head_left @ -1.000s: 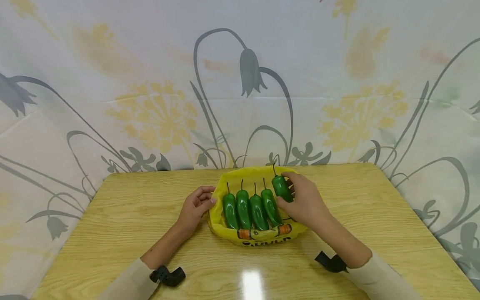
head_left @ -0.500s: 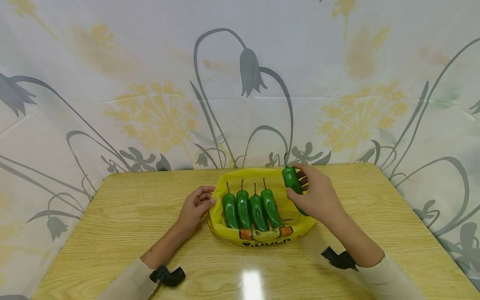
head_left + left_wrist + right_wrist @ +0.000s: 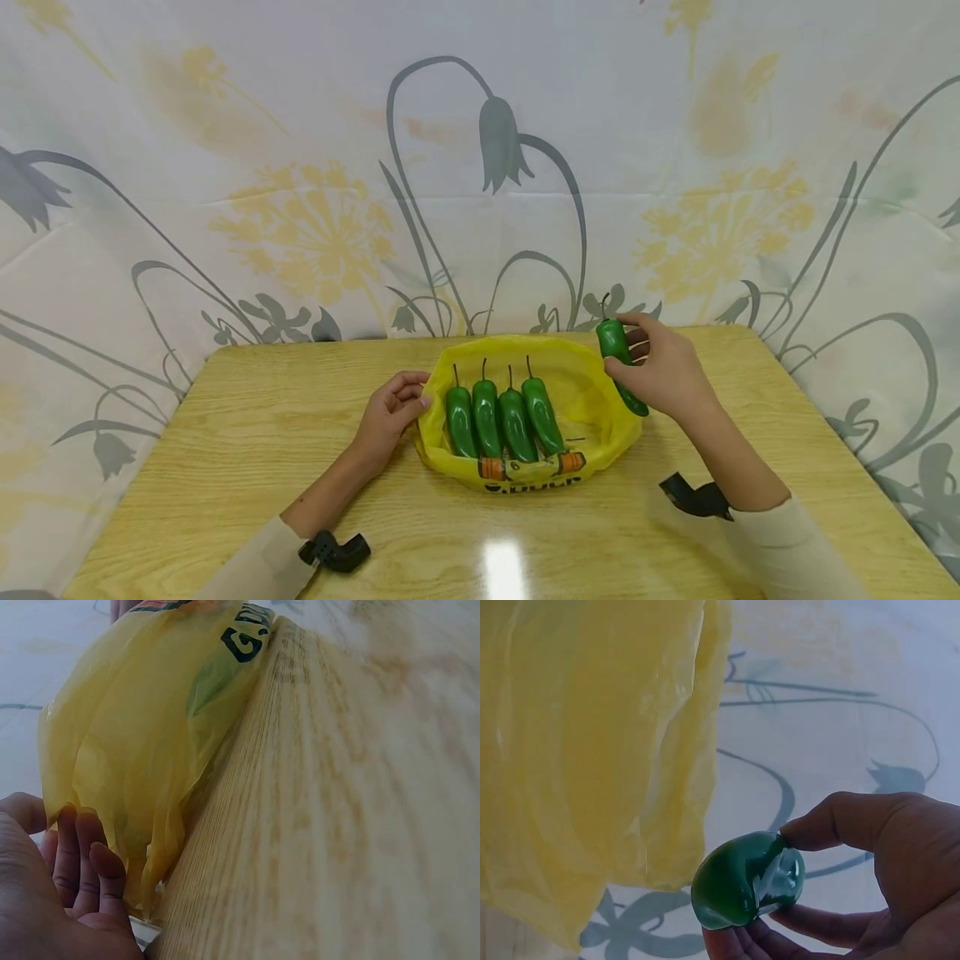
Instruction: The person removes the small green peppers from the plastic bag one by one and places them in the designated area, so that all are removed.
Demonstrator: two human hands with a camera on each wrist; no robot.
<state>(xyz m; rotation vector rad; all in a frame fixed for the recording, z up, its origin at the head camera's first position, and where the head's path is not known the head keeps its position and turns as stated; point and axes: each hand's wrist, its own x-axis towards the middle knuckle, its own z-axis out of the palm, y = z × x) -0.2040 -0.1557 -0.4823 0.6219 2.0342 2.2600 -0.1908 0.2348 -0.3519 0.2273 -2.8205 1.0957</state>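
Observation:
An open yellow plastic bag lies on the table, with several green chili peppers lined up side by side inside it, stems toward the back. My left hand pinches the bag's left edge between thumb and fingers; the left wrist view shows the thin plastic gathered at the fingertips. My right hand holds another green chili pepper by its sides, stem up, at the bag's right rim. In the right wrist view that pepper shows end-on between thumb and fingers, beside the bag's yellow wall.
The wooden table reaches out on both sides of the bag and in front of it. Behind its back edge hangs a pale curtain with flower prints. Each wrist wears a black strap mount.
My right hand has lifted a chili pepper out of the row and carried it up and to the right, to the bag's right rim. The left hand has stayed put.

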